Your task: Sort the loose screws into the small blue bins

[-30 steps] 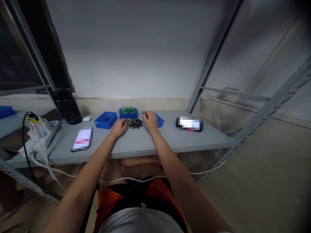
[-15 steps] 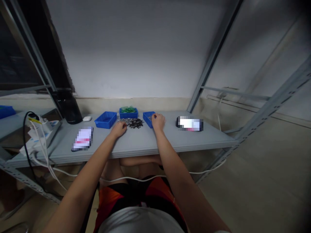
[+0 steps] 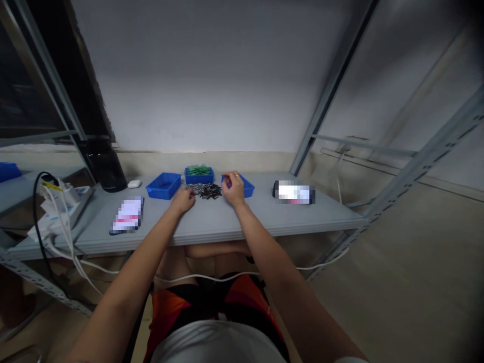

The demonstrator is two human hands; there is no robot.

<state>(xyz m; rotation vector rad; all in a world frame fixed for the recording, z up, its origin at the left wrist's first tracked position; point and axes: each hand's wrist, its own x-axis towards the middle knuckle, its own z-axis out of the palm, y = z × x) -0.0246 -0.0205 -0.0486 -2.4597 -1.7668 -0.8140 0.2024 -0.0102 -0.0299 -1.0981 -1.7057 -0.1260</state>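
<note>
Dark and silvery small metal pieces lie in a pile (image 3: 210,191) on the grey table. At the pile's left edge rests my left hand (image 3: 183,199), its fingers curled together; what they hold, if anything, is too small to make out. My right hand (image 3: 233,188) is over the left part of the right blue tray (image 3: 248,191), thumb and fingers pinched, their contents not discernible. Behind the pile is a blue tray (image 3: 199,178) filled with green pieces (image 3: 198,170). Left of it stands another blue tray (image 3: 164,186), with nothing visible inside.
A phone (image 3: 127,215) and a white case (image 3: 134,184) lie on the left, near a black bottle (image 3: 106,166). Another phone (image 3: 294,192) is on the right. A white power strip (image 3: 60,214) with cables sits at the table's left end.
My right hand has moved left within the area of the right tray, uncovering the tray's right side. My left hand has barely shifted.
</note>
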